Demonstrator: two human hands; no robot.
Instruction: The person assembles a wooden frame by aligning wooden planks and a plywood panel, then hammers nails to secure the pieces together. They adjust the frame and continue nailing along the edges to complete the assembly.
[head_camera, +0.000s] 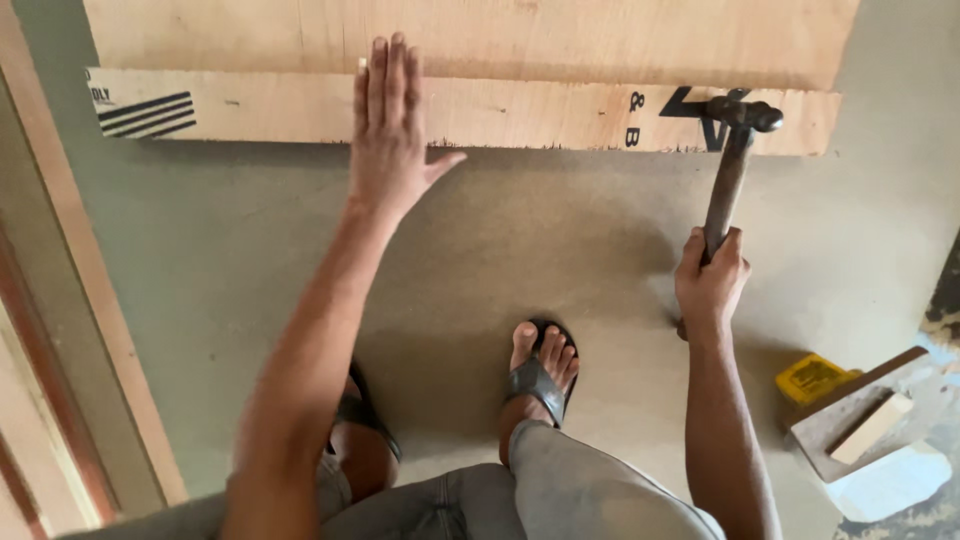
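Left hand (388, 140) flat, open on plywood strip (300, 107) at 12 o'clock; our right hand (710, 275) grips hammer (735, 165); glancing blow could shift strip.

Floor (560, 230) is a flat grey-brown sheet, evenly lit, soft shadows. Reddish wooden frame (70, 300) runs along the left edge. Lower right: small yellow box (812, 377), wood offcuts (868, 415), white scrap (890, 485) on rough ground.

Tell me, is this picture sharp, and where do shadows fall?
Head view: mostly sharp, edges stretched by the wide lens; soft, even light, no glare; a dim shadow lies on the floor between the left hand and the hammer in the right hand.
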